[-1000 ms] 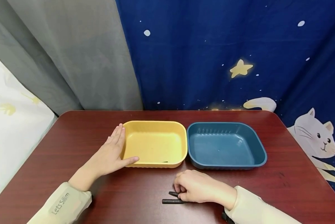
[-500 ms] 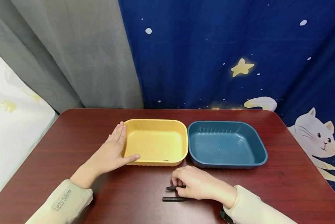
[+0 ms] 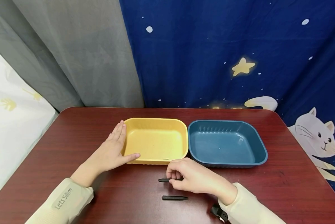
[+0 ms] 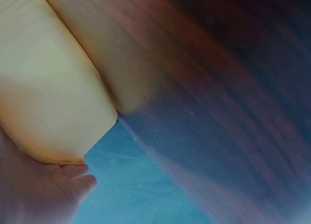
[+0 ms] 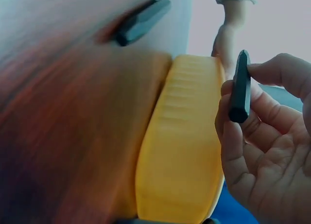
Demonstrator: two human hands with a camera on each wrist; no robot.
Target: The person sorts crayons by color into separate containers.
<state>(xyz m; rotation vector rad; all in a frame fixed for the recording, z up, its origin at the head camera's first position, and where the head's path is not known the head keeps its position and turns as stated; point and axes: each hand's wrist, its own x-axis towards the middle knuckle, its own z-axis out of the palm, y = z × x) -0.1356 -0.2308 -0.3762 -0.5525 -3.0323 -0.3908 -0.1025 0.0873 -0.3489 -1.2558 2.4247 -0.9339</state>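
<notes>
A short black hexagonal stick with a tapered end (image 5: 240, 93) is pinched between the thumb and fingers of my right hand (image 3: 191, 175), just above the table in front of the yellow bin (image 3: 153, 162). A second black stick of the same shape (image 3: 174, 198) lies on the table nearer to me. My left hand (image 3: 111, 154) rests against the yellow bin's left side, fingers straight, with the thumb over its front rim. Inside that bin, a thin dark sliver (image 3: 166, 159) shows by the near wall; the rest of it is hidden.
A blue bin (image 3: 226, 146) stands right beside the yellow one, with no contents visible. Both are on a dark red wooden table (image 3: 100, 118). Grey (image 3: 100, 56) and blue (image 3: 198, 46) curtains hang behind its far edge.
My right hand has picked the farther black stick up from beside the other and moved it away from me, toward the yellow bin. My left hand stays on the bin.
</notes>
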